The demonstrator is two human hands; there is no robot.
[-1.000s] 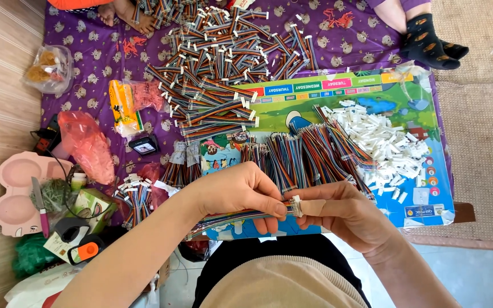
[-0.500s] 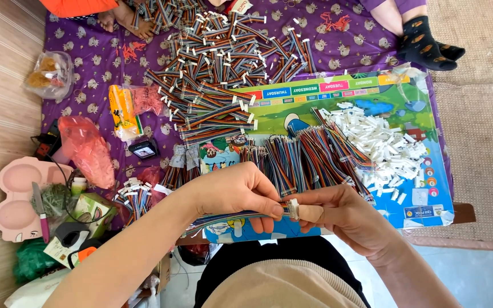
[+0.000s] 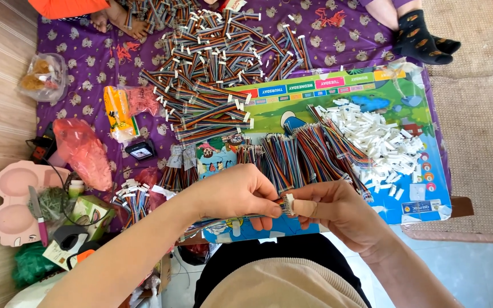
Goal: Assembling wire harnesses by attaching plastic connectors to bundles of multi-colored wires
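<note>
Fingertips of the left hand [image 3: 236, 194] pinch a flat multicoloured ribbon cable [image 3: 232, 219] close to its end, thumb pressed over the wires. Fingers of the right hand [image 3: 338, 212] pinch a small white connector [image 3: 290, 204] at that same end, so the two hands meet just below the near edge of the colourful picture board [image 3: 326, 97]. One right fingertip wears a tan wrap. The cable's long axis runs roughly level, its connector end pointing toward the right hand and its free length trailing away under the left wrist.

On the board, near the right hand, lies a heap of loose white connectors [image 3: 380, 142], with bundles of coloured wires [image 3: 300, 157] beside it. Beyond the board's far edge, a large spread of finished cables [image 3: 212, 74] covers the purple cloth [image 3: 87, 80]. Well left of the board, a pink divided tray [image 3: 12, 199] holds a knife and some greenery, and a clear bag [image 3: 44, 77] holds brownish food.
</note>
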